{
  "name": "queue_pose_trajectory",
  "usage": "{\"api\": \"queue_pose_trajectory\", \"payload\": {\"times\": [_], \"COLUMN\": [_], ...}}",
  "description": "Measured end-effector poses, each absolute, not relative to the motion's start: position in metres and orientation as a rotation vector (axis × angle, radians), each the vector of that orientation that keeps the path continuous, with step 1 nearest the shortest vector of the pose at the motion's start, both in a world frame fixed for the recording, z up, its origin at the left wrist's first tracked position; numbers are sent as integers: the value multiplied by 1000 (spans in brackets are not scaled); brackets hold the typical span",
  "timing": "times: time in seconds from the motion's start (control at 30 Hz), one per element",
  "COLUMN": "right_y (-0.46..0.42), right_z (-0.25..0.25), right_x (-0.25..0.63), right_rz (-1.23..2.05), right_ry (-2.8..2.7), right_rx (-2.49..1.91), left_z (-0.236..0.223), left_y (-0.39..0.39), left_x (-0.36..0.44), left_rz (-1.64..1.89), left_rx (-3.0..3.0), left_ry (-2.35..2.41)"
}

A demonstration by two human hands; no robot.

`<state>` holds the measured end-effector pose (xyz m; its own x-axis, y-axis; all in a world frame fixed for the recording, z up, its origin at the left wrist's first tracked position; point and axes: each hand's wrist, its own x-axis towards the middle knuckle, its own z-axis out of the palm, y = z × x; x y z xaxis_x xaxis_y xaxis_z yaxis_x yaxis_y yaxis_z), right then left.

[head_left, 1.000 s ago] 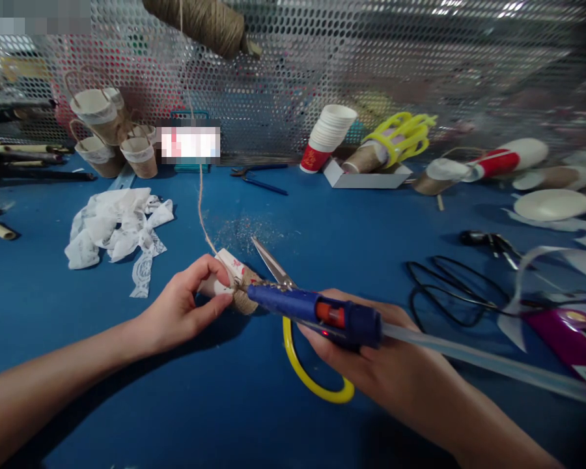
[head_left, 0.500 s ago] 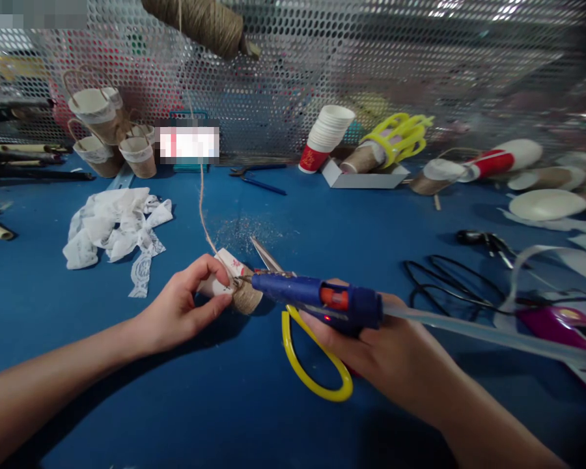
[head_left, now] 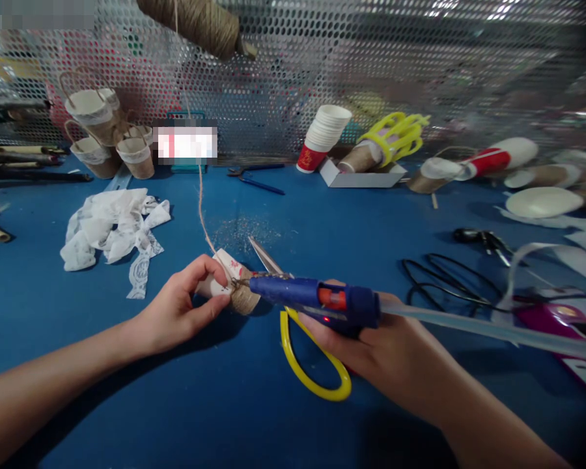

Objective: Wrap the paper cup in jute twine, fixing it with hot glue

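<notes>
My left hand [head_left: 188, 303] is closed on a small paper cup [head_left: 233, 266] lying on its side, its lower part wrapped in twine. A strand of twine [head_left: 202, 212] runs from the cup up towards the spool [head_left: 195, 27] above. In my right hand [head_left: 371, 345] is a blue hot glue gun [head_left: 293, 296], its red light lit and a long clear glue stick [head_left: 459, 322] coming out of the back. The nozzle meets the twine on the cup, close to my left fingertips. Yellow-handled scissors [head_left: 312, 374] lie beneath the gun, partly hidden.
Crumpled white lace [head_left: 112, 225] lies at left, before twine-wrapped cups [head_left: 90, 111] with handles. Pliers [head_left: 258, 179], stacked paper cups [head_left: 325, 137] and a white box [head_left: 364, 177] stand along the perforated metal screen. A black cable [head_left: 439, 286] and a purple object [head_left: 551, 319] are at right.
The glue gun's nozzle has drawn back slightly from the cup and then come close to it again. My left hand keeps its hold on the cup. The view has shifted slightly.
</notes>
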<state>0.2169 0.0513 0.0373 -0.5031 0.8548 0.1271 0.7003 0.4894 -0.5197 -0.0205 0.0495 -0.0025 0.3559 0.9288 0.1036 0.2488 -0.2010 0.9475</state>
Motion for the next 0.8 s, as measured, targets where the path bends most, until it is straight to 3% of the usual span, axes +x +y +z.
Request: {"api": "queue_pose_trajectory", "payload": {"times": [0.27,0.8], "right_y": [51,48], "right_z": [40,33], "right_x": [217,221], "right_rz": [670,468], "right_ry": [-2313,-2386], "right_rx": [-1374,-1338], "left_z": [-3,-4], "left_y": [50,49], "left_x": [-20,-21], "left_rz": [909,900], "left_rx": [1711,1713], "left_ry": [1057,1069]}}
